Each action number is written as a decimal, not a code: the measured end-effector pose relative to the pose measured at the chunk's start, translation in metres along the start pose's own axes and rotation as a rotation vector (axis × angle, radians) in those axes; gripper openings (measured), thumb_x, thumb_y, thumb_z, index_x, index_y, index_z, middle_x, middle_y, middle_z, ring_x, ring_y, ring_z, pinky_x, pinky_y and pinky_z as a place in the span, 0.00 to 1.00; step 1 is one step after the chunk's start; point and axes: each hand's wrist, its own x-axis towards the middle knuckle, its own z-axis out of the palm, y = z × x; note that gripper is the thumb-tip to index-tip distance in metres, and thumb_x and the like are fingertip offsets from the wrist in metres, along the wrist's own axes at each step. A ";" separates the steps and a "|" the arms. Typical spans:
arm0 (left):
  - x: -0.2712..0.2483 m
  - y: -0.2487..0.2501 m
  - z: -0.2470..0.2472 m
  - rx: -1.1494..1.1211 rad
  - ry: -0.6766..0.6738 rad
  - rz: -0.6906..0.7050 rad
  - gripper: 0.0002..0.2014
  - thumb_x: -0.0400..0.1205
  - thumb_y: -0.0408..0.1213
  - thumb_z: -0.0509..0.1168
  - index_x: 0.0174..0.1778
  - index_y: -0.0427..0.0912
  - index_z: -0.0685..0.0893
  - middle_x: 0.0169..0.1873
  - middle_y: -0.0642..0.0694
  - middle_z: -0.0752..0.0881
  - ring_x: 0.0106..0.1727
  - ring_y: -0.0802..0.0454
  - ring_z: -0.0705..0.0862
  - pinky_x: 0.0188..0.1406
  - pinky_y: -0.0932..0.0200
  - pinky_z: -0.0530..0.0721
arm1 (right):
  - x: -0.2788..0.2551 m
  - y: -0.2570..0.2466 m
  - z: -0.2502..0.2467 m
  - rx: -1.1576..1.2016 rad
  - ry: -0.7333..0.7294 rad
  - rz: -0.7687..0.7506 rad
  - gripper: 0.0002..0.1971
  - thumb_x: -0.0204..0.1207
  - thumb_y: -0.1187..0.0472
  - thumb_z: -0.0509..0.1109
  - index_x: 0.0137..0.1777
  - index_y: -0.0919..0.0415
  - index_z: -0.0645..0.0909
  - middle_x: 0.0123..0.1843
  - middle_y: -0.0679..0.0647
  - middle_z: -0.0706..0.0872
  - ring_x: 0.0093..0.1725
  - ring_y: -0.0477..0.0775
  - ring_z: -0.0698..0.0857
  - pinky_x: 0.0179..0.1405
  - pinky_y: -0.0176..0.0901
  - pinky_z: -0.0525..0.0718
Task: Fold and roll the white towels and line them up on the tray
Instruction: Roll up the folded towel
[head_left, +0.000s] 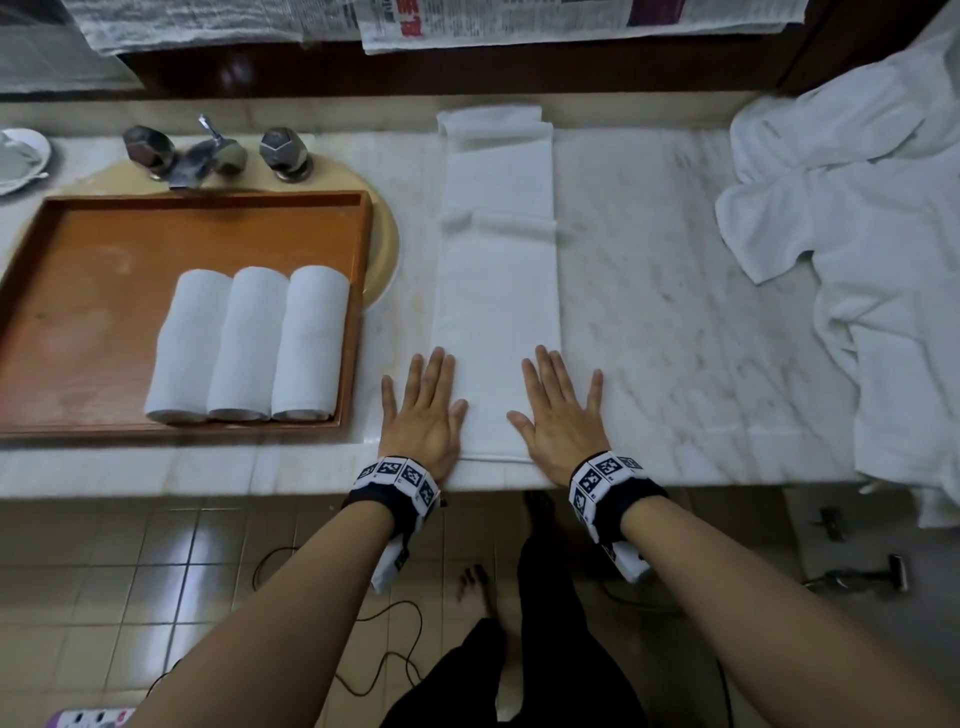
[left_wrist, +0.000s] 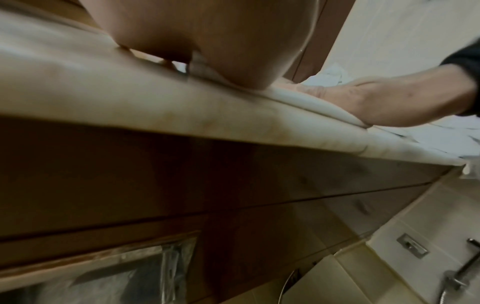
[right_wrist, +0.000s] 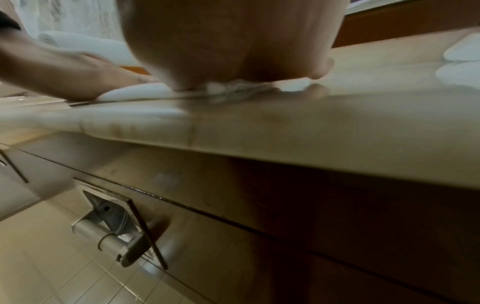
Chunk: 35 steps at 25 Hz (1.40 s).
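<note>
1. We have both hands flat, fingers straight and spread, on the near end of the folded white towel (head_left: 496, 291), which lies as a long narrow strip on the marble counter (head_left: 675, 322), running away from us
2. Our left hand (head_left: 423, 410) rests half on the strip's left edge and half on bare marble; our right hand (head_left: 561, 410) does the same at the right edge. We judge this pins and smooths the end so a roll can start straight from the near hem
3. Neither hand grips anything: palms down, well apart, one at each edge
4. The wooden tray (head_left: 208, 200) sits just left of the strip, over the washbasin below the tap (head_left: 210, 150), so a finished roll needs only a short carry
5. Three rolled towels (head_left: 249, 343) lie side by side, touching, against the tray's right wall; the bare tray floor to their left suggests where the row would grow
6. The heap of unfolded towels (head_left: 852, 234) waits at the counter's right end, partly cut off by the frame
7. A crosswise ridge creases the strip midway, and its far end looks doubled over; we cannot tell how many layers
8. Both wrist views are blurred, showing mostly palm heels and the counter's front edge, so our fingertips are hidden there
</note>
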 end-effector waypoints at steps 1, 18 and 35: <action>-0.001 -0.001 0.000 0.002 -0.008 -0.014 0.30 0.89 0.51 0.37 0.85 0.47 0.36 0.84 0.53 0.34 0.84 0.53 0.32 0.81 0.38 0.31 | -0.002 0.003 0.000 -0.001 -0.009 0.004 0.36 0.84 0.39 0.40 0.85 0.55 0.34 0.85 0.50 0.28 0.83 0.48 0.29 0.77 0.75 0.32; 0.057 0.002 -0.035 -0.157 -0.120 -0.155 0.30 0.89 0.49 0.43 0.85 0.49 0.39 0.85 0.48 0.38 0.85 0.48 0.39 0.81 0.33 0.40 | 0.027 0.022 -0.031 0.050 -0.156 0.004 0.34 0.88 0.48 0.48 0.85 0.58 0.34 0.85 0.48 0.29 0.84 0.46 0.32 0.77 0.76 0.36; -0.021 -0.013 -0.038 -0.179 -0.040 0.339 0.09 0.74 0.42 0.72 0.46 0.44 0.91 0.45 0.52 0.86 0.43 0.55 0.81 0.44 0.65 0.74 | -0.030 0.024 -0.029 0.177 0.004 -0.284 0.14 0.73 0.57 0.69 0.58 0.55 0.84 0.54 0.47 0.83 0.57 0.49 0.78 0.52 0.44 0.78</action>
